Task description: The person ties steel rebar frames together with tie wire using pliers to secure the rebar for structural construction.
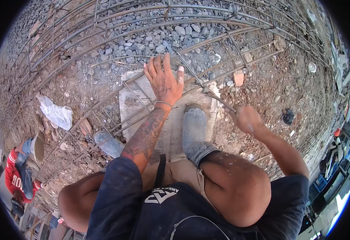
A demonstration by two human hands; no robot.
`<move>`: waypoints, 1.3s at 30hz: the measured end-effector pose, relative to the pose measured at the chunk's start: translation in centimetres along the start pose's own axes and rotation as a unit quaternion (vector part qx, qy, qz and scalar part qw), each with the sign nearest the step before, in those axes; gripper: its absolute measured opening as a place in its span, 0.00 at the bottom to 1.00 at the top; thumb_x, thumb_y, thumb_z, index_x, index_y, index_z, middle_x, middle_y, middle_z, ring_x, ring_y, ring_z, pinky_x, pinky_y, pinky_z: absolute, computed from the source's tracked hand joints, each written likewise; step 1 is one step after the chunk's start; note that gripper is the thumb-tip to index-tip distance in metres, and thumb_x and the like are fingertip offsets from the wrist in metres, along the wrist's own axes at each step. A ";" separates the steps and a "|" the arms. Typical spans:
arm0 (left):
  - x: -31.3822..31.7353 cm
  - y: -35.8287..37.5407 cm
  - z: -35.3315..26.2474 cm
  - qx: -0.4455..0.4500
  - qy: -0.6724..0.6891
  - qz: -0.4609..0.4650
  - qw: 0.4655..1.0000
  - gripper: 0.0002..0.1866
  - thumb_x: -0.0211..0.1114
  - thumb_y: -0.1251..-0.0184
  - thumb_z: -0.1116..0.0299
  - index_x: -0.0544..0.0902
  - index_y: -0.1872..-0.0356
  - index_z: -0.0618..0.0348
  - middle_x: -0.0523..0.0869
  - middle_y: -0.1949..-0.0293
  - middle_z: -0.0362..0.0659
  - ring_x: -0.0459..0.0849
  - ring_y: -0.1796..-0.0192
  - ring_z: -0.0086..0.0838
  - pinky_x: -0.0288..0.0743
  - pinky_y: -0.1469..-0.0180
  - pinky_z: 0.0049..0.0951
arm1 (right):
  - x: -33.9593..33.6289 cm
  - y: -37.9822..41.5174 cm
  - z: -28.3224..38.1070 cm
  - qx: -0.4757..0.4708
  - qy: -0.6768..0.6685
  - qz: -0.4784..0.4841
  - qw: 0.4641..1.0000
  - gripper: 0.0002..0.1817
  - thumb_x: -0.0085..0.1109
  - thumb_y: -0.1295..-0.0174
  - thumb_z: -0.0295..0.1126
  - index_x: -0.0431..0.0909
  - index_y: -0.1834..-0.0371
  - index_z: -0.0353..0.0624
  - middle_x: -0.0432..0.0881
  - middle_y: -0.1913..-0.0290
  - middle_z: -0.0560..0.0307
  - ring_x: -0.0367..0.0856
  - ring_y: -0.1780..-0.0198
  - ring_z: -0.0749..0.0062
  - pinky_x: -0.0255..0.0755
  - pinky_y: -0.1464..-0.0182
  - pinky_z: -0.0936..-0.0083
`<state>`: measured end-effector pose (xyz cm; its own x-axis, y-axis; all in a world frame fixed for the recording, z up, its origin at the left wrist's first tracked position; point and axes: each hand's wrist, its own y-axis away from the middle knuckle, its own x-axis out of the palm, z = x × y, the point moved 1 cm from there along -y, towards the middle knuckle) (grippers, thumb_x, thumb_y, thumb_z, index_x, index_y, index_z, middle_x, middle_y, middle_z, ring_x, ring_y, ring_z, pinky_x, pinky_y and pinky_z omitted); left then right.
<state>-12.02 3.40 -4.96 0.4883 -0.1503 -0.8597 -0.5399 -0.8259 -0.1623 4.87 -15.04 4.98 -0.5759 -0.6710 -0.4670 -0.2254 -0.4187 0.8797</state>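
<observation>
Rebar cage (pixel 103 28): a grid of long steel bars lay across gravel and dirt, running left to right.
Board (pixel 129 106): flat under the bars, beneath the person's boots.
Left hand (pixel 163 80): fingers spread, released, palm down over the bars above the board.
Right hand (pixel 245 119): fingers clenched around a tool.
Tool (pixel 219 99): thin metal hook, long axis slanting up-left, its tip pointing at a bar crossing just right of the left hand.

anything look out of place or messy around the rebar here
A crumpled white sheet lies loose in the dirt left of the rebar grid, and a broken brick piece sits among the gravel. Nothing else stands out.
</observation>
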 end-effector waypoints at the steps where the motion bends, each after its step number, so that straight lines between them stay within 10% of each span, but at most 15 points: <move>1: -0.1 -0.1 0.0 0.001 0.001 0.004 1.000 0.30 0.57 0.35 0.52 0.65 0.36 0.58 0.67 0.39 0.52 0.57 0.32 0.48 0.37 0.28 0.57 | -1.8 -0.2 -0.4 0.006 0.090 -0.018 0.996 0.25 0.41 0.27 0.50 0.77 0.57 0.37 0.77 0.81 0.53 0.78 0.81 0.63 0.76 0.78 0.64; 14: 0.7 0.1 0.4 0.004 -0.001 -0.002 1.000 0.32 0.57 0.35 0.51 0.65 0.35 0.61 0.65 0.39 0.57 0.55 0.32 0.53 0.35 0.29 0.60 | -3.0 -3.7 -3.4 -0.026 0.292 -0.092 0.952 0.20 0.38 0.26 0.45 0.74 0.49 0.42 0.75 0.79 0.56 0.72 0.84 0.73 0.71 0.86 0.73; 17: 0.3 0.0 0.1 0.010 0.000 0.003 1.000 0.33 0.56 0.35 0.51 0.64 0.35 0.61 0.65 0.39 0.57 0.54 0.31 0.53 0.35 0.29 0.60 | 3.4 -0.6 0.1 0.046 -0.172 -0.008 0.984 0.22 0.42 0.26 0.46 0.76 0.56 0.37 0.73 0.80 0.56 0.66 0.86 0.73 0.69 0.84 0.73; 19: 0.6 -0.4 0.2 -0.003 -0.014 0.006 1.000 0.32 0.56 0.34 0.51 0.64 0.35 0.60 0.65 0.39 0.56 0.55 0.31 0.51 0.35 0.29 0.59 | 7.8 1.0 3.1 0.041 -0.567 0.092 0.817 0.25 0.44 0.29 0.53 0.74 0.70 0.41 0.70 0.84 0.62 0.66 0.84 0.75 0.65 0.83 0.76; 21: 0.2 0.3 0.2 -0.001 -0.007 0.024 1.000 0.31 0.55 0.34 0.51 0.64 0.35 0.59 0.65 0.39 0.55 0.55 0.31 0.50 0.35 0.28 0.59 | 5.6 1.0 0.2 0.028 -0.592 0.191 0.782 0.25 0.44 0.28 0.53 0.75 0.69 0.42 0.70 0.85 0.62 0.69 0.83 0.76 0.65 0.83 0.78; 23: 0.3 -0.2 0.2 0.006 -0.011 0.022 1.000 0.31 0.57 0.34 0.51 0.64 0.35 0.58 0.65 0.39 0.54 0.55 0.31 0.50 0.35 0.28 0.58 | 0.6 -0.2 -2.1 0.011 -0.241 0.106 0.964 0.23 0.45 0.29 0.52 0.76 0.67 0.43 0.72 0.83 0.61 0.70 0.82 0.78 0.64 0.84 0.79; 25: 0.2 0.2 0.3 0.013 -0.012 0.018 1.000 0.32 0.58 0.35 0.52 0.64 0.35 0.59 0.65 0.39 0.54 0.55 0.31 0.50 0.36 0.28 0.59 | -2.6 -3.6 -5.0 -0.103 0.200 -0.106 0.969 0.23 0.44 0.29 0.54 0.78 0.58 0.44 0.71 0.84 0.61 0.72 0.82 0.76 0.72 0.82 0.75; 26: 0.2 0.3 0.3 0.017 -0.008 0.017 1.000 0.32 0.58 0.35 0.52 0.64 0.35 0.59 0.65 0.39 0.54 0.55 0.31 0.50 0.36 0.28 0.59 | -0.7 -4.0 -5.0 -0.098 0.200 -0.109 0.969 0.23 0.44 0.29 0.54 0.78 0.58 0.44 0.71 0.84 0.61 0.72 0.82 0.76 0.72 0.82 0.75; 28: 0.5 0.3 0.3 0.011 -0.020 0.002 1.000 0.32 0.60 0.36 0.53 0.64 0.36 0.59 0.65 0.39 0.54 0.55 0.31 0.50 0.36 0.29 0.59 | 5.0 -5.2 -5.4 -0.046 0.166 -0.255 0.952 0.18 0.45 0.28 0.47 0.77 0.61 0.44 0.74 0.81 0.59 0.69 0.85 0.79 0.65 0.88 0.78; 32: 0.1 0.0 -0.1 0.016 -0.020 -0.003 1.000 0.31 0.61 0.37 0.55 0.66 0.38 0.62 0.66 0.40 0.57 0.56 0.33 0.51 0.40 0.30 0.58 | 11.8 -1.1 3.7 0.006 -0.364 -0.170 0.916 0.24 0.49 0.30 0.45 0.77 0.75 0.35 0.76 0.83 0.45 0.74 0.83 0.57 0.70 0.73 0.62; 34: -1.0 0.8 -0.7 0.034 0.060 -0.028 0.997 0.29 0.61 0.37 0.55 0.67 0.41 0.63 0.66 0.42 0.57 0.59 0.35 0.50 0.45 0.32 0.56 | 11.0 -0.7 3.2 0.017 -0.399 -0.118 0.909 0.24 0.49 0.30 0.46 0.76 0.75 0.35 0.75 0.85 0.47 0.74 0.83 0.58 0.70 0.73 0.62; 37: -2.0 5.6 -5.2 -0.005 0.309 0.056 0.949 0.27 0.62 0.35 0.53 0.67 0.47 0.65 0.71 0.52 0.55 0.69 0.50 0.38 0.60 0.40 0.40 | 7.4 0.4 2.0 0.036 -0.415 -0.061 0.907 0.27 0.49 0.30 0.50 0.76 0.76 0.35 0.72 0.87 0.51 0.73 0.83 0.61 0.69 0.74 0.62; 39: 0.0 10.5 -8.7 -0.338 0.461 0.322 0.755 0.25 0.61 0.34 0.48 0.69 0.53 0.61 0.75 0.60 0.47 0.75 0.55 0.34 0.68 0.46 0.35 | 2.9 1.0 0.8 0.043 -0.329 0.062 0.942 0.29 0.48 0.31 0.52 0.76 0.75 0.34 0.75 0.84 0.52 0.74 0.83 0.65 0.70 0.76 0.66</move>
<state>-11.69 -9.98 -2.45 0.7119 -0.6953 0.0981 -0.5482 -0.4630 0.6965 2.35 -16.90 4.56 -0.9574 -0.1762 -0.2290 -0.1710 -0.2931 0.9407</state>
